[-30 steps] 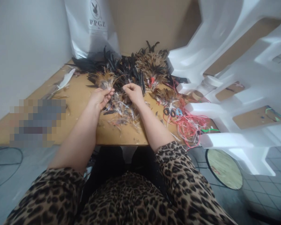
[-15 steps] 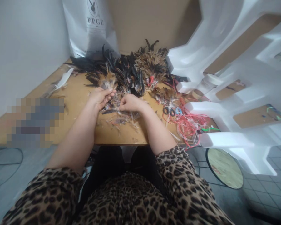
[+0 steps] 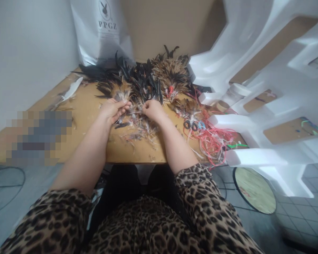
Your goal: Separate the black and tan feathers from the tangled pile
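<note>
My left hand (image 3: 114,110) pinches the pale base of a brown feather bunch (image 3: 122,92), whose tips fan away from me. Just to its right, my right hand (image 3: 153,110) has its fingers pressed together; what they hold, if anything, is too small to tell. Behind both hands lie black feathers (image 3: 145,79). A larger brown bunch with a red binding (image 3: 172,72) stands farther back on the right. Loose feather scraps (image 3: 137,135) are scattered on the wooden table (image 3: 122,155) below my hands.
Red and white strings (image 3: 214,141) lie at the right, beside black rings (image 3: 190,125) and a small brown feather bunch (image 3: 187,106). White foam packing (image 3: 254,157) covers the far right. A white bag (image 3: 106,38) stands behind; a white feather (image 3: 72,88) rests at left.
My right hand has moved up and slightly right, away from the scraps. My left hand stays nearly in place with the feather bunch.
</note>
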Available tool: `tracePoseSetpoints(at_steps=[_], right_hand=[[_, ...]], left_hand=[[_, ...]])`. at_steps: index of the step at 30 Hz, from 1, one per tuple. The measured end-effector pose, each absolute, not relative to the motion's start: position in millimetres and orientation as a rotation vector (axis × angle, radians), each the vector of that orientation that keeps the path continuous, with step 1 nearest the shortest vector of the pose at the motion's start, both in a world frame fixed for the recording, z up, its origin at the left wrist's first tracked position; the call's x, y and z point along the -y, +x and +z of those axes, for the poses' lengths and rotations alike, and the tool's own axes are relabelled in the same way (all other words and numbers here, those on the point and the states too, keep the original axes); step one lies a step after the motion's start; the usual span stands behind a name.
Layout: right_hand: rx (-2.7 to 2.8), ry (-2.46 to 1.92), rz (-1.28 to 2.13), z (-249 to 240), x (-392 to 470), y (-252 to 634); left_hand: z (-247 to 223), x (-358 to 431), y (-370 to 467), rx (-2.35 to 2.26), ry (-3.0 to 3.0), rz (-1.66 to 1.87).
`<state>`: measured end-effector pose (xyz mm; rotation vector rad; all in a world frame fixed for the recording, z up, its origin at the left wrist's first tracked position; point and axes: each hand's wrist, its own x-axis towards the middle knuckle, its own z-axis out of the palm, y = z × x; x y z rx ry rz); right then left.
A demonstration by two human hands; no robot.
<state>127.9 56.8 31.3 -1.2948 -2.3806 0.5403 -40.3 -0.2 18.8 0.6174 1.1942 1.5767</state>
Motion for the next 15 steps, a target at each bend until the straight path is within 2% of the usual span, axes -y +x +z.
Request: tracePoseSetpoints(at_steps=[5,9,15], right_hand=[[2.3,-1.128,0.407,35,-51,126],[2.467,-0.944,0.407,42,-39,123],[2.689,-1.141,0.198,34,-32,116]], left_hand=[[16,-2,-44,-1.215,0.642,1.582],[15,-2,-45,-1.2,0.643,1.578],[15,-2,-43,-1.214,0.655,1.577]])
